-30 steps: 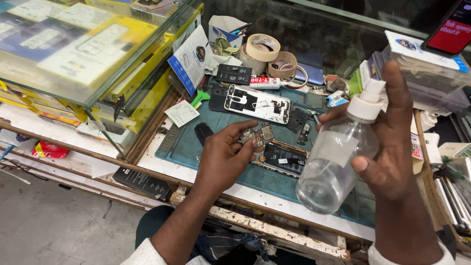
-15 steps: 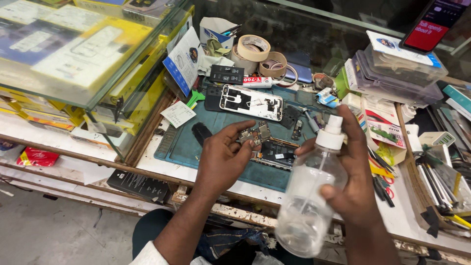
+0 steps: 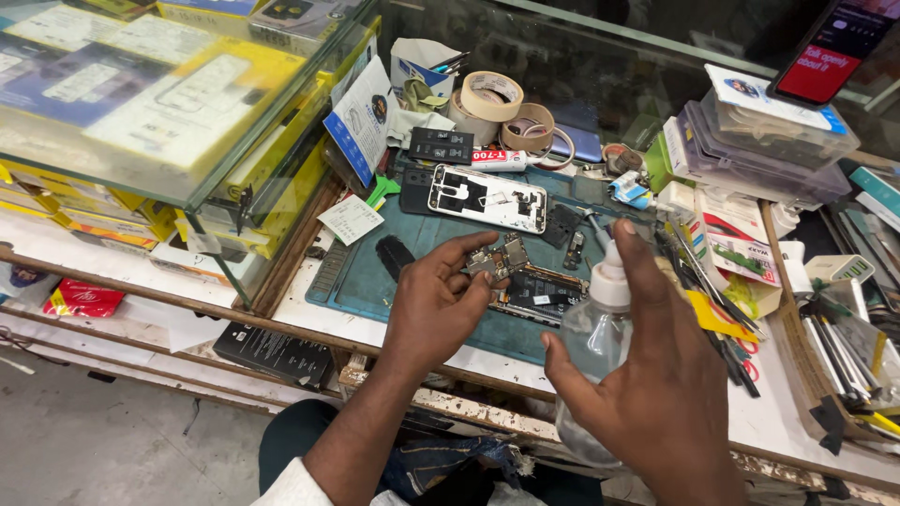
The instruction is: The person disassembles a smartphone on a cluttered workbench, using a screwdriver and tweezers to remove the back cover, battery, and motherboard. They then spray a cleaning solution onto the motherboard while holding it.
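Gripping a circuit board in left hand, right hand wrapped around spray bottle.

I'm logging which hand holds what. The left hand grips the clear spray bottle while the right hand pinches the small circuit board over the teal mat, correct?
Hands are swapped. In the head view the right hand grips the clear spray bottle; the left hand pinches the small circuit board over the teal mat.

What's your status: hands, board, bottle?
Left hand in grip on small circuit board above teal mat. Right hand holds clear spray bottle, forefinger on nozzle. Opened phone directly beneath board.
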